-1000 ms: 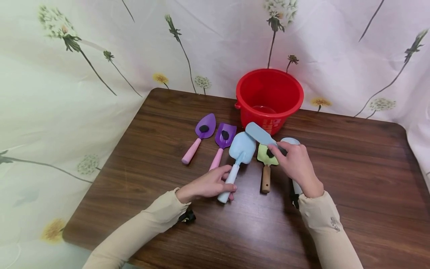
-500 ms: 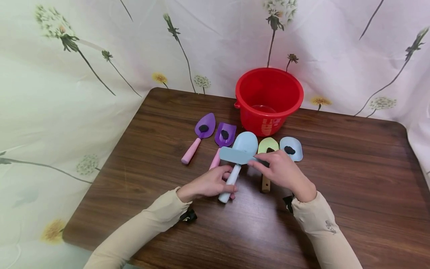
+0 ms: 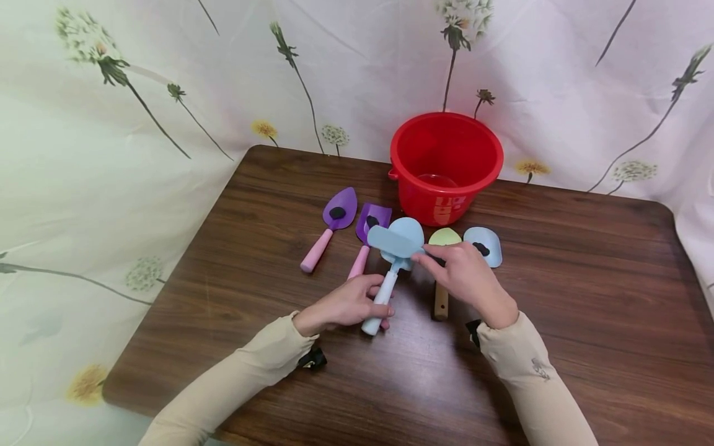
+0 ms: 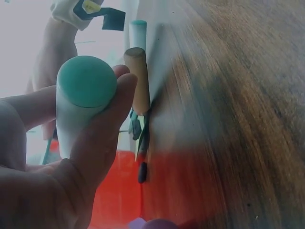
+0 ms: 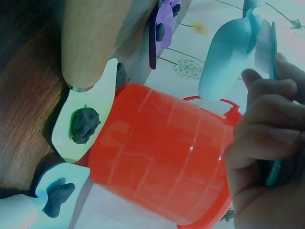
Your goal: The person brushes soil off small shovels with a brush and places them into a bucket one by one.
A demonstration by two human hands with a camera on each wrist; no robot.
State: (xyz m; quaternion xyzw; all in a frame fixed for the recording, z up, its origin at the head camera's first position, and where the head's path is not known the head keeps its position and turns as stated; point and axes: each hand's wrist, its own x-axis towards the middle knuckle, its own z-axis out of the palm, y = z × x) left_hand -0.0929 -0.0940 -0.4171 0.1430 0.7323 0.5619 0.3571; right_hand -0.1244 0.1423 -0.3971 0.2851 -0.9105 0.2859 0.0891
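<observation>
My left hand (image 3: 347,303) grips the white handle of a light blue hand shovel (image 3: 411,228), its blade facing the bucket. In the left wrist view, the rounded end of that shovel handle (image 4: 86,82) stands between thumb and fingers. My right hand (image 3: 471,272) pinches a light blue brush (image 3: 388,240), which lies across the shovel's blade in the head view. Pale bristles (image 4: 50,143) are hard to make out in the left wrist view, but the right wrist view shows the brush's bristles (image 5: 263,47) facing the shovel blade (image 5: 226,57). Whether they touch is unclear.
Behind the hands stands a red bucket (image 3: 440,207). Two purple trowels (image 3: 347,201) with pink handles lie left, each bearing a dark lump (image 3: 337,213). A green trowel (image 5: 66,138) with a wooden handle and a pale blue shovel (image 3: 491,238) lie right, also bearing dark lumps.
My right hand has moved left, bringing the brush from near the bucket across to the shovel, then slightly up its blade. My left hand keeps its grip almost in place.
</observation>
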